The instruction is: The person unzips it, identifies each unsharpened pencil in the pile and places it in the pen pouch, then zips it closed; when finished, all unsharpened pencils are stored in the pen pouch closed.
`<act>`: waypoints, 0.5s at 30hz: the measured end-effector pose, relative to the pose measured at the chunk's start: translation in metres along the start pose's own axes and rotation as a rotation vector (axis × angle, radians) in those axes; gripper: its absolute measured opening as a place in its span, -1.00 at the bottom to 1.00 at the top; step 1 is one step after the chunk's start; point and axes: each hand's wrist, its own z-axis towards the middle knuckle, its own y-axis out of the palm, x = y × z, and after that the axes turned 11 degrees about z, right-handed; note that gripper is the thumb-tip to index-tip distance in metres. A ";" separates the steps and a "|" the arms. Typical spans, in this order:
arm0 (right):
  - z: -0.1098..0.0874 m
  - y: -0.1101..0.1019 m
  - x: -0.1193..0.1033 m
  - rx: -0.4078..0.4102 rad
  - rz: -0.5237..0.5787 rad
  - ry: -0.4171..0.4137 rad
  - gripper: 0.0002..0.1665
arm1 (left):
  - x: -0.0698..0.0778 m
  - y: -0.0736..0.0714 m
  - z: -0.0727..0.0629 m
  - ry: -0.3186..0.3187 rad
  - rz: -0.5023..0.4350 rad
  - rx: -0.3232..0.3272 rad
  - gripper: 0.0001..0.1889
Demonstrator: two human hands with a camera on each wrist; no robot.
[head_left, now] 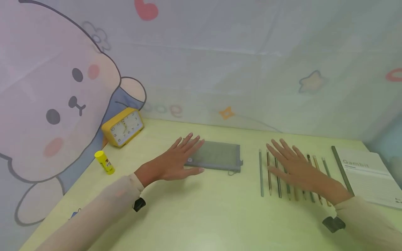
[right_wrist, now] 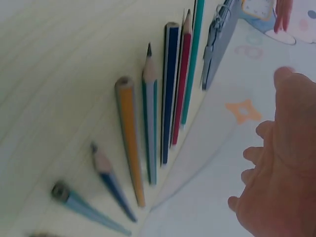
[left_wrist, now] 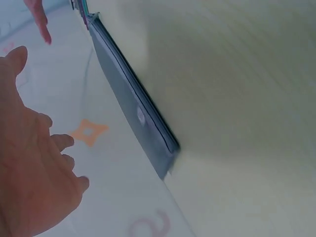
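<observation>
My left hand (head_left: 177, 160) hovers with spread fingers over the left end of a grey zippered pencil pouch (head_left: 218, 156). The left wrist view shows a gap between that hand and the pouch (left_wrist: 133, 98), which lies flat on the table. Over a row of several pencils (head_left: 261, 174) my right hand (head_left: 295, 169) is held with its fingers extended, gripping nothing. In the right wrist view the pencils, among them a yellow one (right_wrist: 129, 133) and a dark blue one (right_wrist: 170, 89), lie side by side below the hand. Part of the row is hidden under the right hand in the head view.
A yellow alarm clock (head_left: 123, 127) and a yellow glue stick (head_left: 104, 162) stand at the left. On the right lies a notebook (head_left: 370, 174) with a dark spine. A small blue object (head_left: 74, 213) is partly covered by the left sleeve. A printed cloth (head_left: 220, 69) hangs behind the table.
</observation>
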 end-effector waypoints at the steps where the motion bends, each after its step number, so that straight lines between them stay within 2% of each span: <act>1: 0.004 0.003 -0.002 0.001 0.007 -0.023 -0.04 | 0.002 0.000 0.003 0.000 -0.029 -0.009 -0.08; 4: 0.016 0.009 -0.010 -0.014 0.022 -0.086 0.05 | 0.009 0.001 0.013 -0.001 -0.103 -0.028 -0.06; 7: 0.027 0.014 -0.017 -0.046 0.037 -0.126 0.10 | 0.017 0.001 0.025 0.006 -0.128 -0.016 -0.04; 12: 0.041 0.022 -0.029 -0.113 0.030 -0.130 -0.07 | 0.034 0.009 0.047 0.052 -0.092 0.037 -0.08; 15: 0.050 0.028 -0.033 -0.139 0.001 -0.166 -0.22 | 0.047 0.017 0.058 0.089 -0.057 0.069 -0.18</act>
